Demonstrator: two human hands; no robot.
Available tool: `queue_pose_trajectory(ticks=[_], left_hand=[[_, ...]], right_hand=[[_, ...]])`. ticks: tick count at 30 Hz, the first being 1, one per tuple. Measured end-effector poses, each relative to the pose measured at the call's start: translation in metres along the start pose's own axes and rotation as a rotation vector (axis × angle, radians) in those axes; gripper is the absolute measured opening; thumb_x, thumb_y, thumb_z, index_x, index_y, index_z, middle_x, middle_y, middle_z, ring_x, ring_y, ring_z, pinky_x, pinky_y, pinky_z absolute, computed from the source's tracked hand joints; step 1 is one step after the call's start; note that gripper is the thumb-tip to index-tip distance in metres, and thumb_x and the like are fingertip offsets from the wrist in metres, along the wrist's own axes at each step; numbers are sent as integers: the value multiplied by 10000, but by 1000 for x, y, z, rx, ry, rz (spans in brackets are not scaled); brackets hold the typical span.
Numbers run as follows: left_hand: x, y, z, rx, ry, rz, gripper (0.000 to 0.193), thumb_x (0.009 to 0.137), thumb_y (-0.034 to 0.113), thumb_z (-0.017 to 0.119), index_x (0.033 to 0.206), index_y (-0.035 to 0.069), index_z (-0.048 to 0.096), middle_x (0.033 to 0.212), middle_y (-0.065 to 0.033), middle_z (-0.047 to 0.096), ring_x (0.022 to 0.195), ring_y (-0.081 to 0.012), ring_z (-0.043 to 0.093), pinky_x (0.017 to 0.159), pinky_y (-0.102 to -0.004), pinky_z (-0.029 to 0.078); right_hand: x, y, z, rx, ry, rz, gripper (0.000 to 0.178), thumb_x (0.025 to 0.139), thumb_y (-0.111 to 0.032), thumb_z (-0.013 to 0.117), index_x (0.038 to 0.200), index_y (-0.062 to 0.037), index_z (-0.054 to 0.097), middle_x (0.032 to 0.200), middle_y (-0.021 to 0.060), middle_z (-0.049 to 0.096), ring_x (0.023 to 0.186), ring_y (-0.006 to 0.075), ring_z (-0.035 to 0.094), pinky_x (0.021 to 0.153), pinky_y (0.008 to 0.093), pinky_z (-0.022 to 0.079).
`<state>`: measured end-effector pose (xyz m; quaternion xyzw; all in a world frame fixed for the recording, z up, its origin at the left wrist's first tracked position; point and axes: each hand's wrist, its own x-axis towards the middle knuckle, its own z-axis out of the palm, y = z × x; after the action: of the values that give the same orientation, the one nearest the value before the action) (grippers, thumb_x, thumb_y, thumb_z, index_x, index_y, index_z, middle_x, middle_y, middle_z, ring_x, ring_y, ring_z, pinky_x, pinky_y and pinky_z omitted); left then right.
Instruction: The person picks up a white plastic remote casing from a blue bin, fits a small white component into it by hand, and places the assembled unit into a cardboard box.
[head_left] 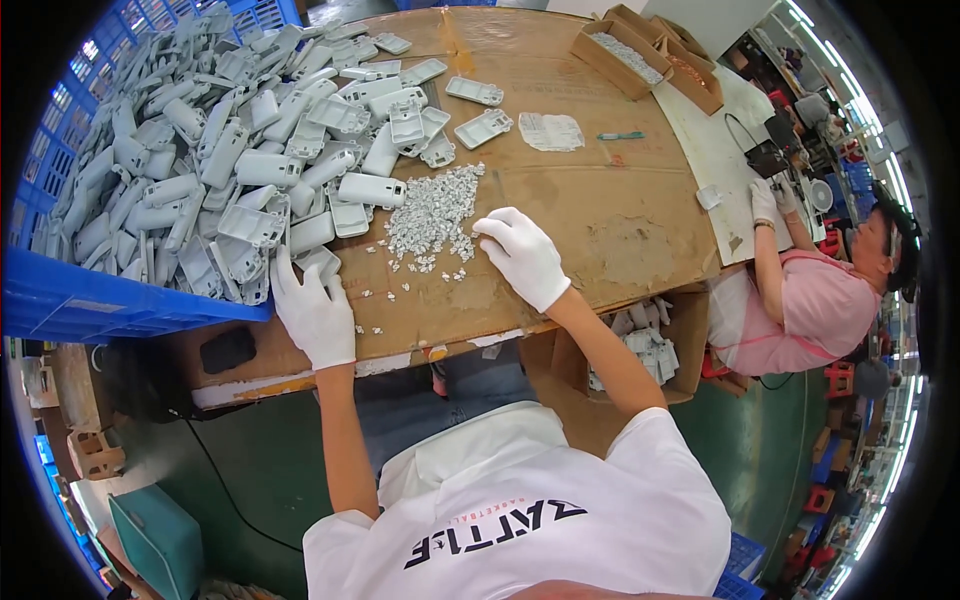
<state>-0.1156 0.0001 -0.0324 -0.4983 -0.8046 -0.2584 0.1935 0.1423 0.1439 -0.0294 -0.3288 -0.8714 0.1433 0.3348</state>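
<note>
My left hand (316,312), in a white glove, is at the near right edge of a big heap of light grey plastic housings (240,165). Its forefinger and thumb are spread, with a grey housing (320,263) just beyond them; whether they touch it I cannot tell. To the right lies a pile of tiny whitish parts (430,215) on the brown cardboard table top. My right hand (525,257), gloved as well, rests at that pile's right edge. Its fingers are bent together, and anything between the fingertips is too small to make out.
Blue crate walls (120,300) enclose the heap at left. A paper scrap (551,132) and a green pen-like tool (621,135) lie farther back, near cardboard boxes (625,60). Below the table's right edge stands a carton (688,340) of housings. A co-worker (820,300) sits at right.
</note>
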Motion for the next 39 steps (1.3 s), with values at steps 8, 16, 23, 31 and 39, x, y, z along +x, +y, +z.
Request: queue_pose_trajectory(ticks=[8, 16, 23, 31, 39], left_hand=[[-4, -10, 1, -234, 20, 91, 204, 798, 108, 765, 865, -11, 613, 1457, -240, 480, 1308, -439, 476, 1078, -506, 410], [-1, -12, -3, -189, -25, 54, 150, 826, 71, 713, 929, 26, 613, 1364, -194, 563, 1193, -389, 560, 995, -490, 460], [20, 5, -7, -62, -19, 170, 443, 805, 129, 758, 1216, 105, 593, 1271, -75, 601, 1145, -276, 584, 922, -422, 495], [52, 9, 20, 212, -183, 193, 353, 782, 180, 765, 1077, 140, 576, 1003, -25, 580, 969, -208, 609, 764, -358, 527], [61, -1, 27, 55, 40, 266, 191, 843, 157, 716, 1002, 124, 615, 985, -43, 600, 926, -251, 620, 753, -391, 519]], right_hand=[[9, 5, 11, -170, -135, -6, 69, 865, -75, 684, 915, -111, 654, 916, 68, 640, 872, 294, 653, 758, 405, 544], [14, 6, -12, -144, -330, 158, 49, 894, -112, 647, 943, -118, 648, 945, 126, 643, 888, 360, 663, 748, 445, 557], [9, 11, 3, -221, 65, 70, 156, 853, -9, 648, 966, -113, 622, 892, 99, 625, 802, 323, 651, 721, 414, 538], [12, -6, -3, -209, 79, -35, 288, 765, 97, 617, 965, -109, 628, 913, 75, 621, 859, 281, 643, 740, 386, 535], [-3, -8, 6, -122, -42, -285, 184, 752, -22, 695, 905, -114, 649, 895, 37, 605, 834, 254, 618, 771, 358, 540]])
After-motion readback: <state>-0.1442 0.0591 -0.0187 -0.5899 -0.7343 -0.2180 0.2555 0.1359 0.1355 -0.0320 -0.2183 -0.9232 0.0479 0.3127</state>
